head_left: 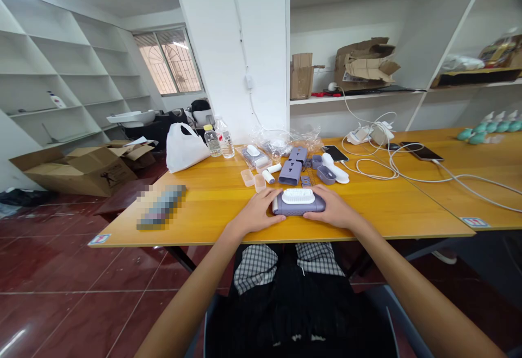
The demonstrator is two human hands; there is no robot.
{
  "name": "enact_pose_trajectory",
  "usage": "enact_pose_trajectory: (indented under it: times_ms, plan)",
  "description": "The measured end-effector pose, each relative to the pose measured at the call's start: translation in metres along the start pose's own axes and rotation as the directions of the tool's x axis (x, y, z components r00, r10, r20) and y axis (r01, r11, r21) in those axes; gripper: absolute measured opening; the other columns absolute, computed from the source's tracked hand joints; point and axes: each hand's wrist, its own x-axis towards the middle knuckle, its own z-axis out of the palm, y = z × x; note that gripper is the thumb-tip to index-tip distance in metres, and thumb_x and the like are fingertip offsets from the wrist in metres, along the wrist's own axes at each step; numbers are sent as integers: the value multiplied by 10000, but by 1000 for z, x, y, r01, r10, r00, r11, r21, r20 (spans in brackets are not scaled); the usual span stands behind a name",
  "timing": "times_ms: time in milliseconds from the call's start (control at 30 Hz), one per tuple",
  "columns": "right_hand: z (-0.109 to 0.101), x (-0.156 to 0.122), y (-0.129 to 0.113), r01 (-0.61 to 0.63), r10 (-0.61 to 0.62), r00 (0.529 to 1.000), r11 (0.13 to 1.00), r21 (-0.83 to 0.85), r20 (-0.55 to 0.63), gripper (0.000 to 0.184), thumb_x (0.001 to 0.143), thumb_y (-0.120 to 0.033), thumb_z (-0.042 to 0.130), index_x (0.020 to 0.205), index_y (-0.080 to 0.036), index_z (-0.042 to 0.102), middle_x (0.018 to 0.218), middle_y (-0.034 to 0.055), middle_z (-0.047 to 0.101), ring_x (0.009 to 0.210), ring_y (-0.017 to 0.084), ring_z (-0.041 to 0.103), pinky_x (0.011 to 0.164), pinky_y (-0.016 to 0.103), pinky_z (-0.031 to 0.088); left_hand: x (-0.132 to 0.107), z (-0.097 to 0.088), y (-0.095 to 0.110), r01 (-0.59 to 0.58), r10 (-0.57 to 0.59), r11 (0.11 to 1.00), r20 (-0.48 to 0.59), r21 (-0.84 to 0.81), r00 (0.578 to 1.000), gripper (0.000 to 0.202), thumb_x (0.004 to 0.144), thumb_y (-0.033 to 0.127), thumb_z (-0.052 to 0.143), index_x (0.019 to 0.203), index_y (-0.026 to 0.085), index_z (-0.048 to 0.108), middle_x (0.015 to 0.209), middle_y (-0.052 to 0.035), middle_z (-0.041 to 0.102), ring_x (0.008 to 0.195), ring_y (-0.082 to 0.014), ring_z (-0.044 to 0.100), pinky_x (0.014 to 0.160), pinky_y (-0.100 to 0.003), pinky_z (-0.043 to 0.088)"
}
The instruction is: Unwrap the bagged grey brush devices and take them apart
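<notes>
A: What are the hands doing?

B: The left hand (256, 212) and the right hand (329, 209) clasp a lavender-grey plastic case (299, 208) from its two ends. Both are palm down, with the fingers curved over the case, neither spread wide nor clenched.

A: Anything on that case?

B: A white ridged insert (296, 196) sits on its top, between the two hands. Neither hand covers it.

A: And where is the case?

B: Right under the hands, on the yellow wooden table (196, 208), close to the edge nearest the person.

A: What lies just past the fingertips?

B: A scatter of loose pieces. Straight ahead are two purple plastic parts (290, 172), and ahead of the left hand are two small clear cups (253, 180) and a white roller (271, 173). Ahead of the right hand lie a white oblong piece (335, 167) and a black phone (336, 153).

A: Farther out?

B: Well beyond the left hand stand two plastic water bottles (218, 138) beside a white plastic bag (183, 147). Left of that hand, an object (161, 207) on the table is pixelated too heavily to name. Far past the right hand, a second phone (422, 151) lies among white cables (367, 169), with teal spray bottles (489, 129) beyond. Down on the floor, well left of the hands, sits an open cardboard box (81, 170).
</notes>
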Motion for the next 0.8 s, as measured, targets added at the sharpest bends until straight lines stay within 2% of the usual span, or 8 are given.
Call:
enact_pose_trajectory:
  times_ms: [300,800]
  plan:
    - [0,2,0,15,-15,1000,1000,20,-8,670,856,-536,800,1448,-291,606,1398,108,661,1277,346,645,1144,536,485,1,-1,0,-1,1,1000,-2,4,1000,783,911,501,765,1593,250,472,1559,-153,537,1448,-364,526,1258,-536,415]
    - [2,3,0,12,-9,999,997,82,-45,687,793,-496,869,1413,-301,645,1349,101,673,1248,364,646,1129,558,470,1,1,-4,-30,30,1000,-11,3,999,810,904,441,793,1611,250,447,1592,-157,521,1465,-365,507,1265,-569,394]
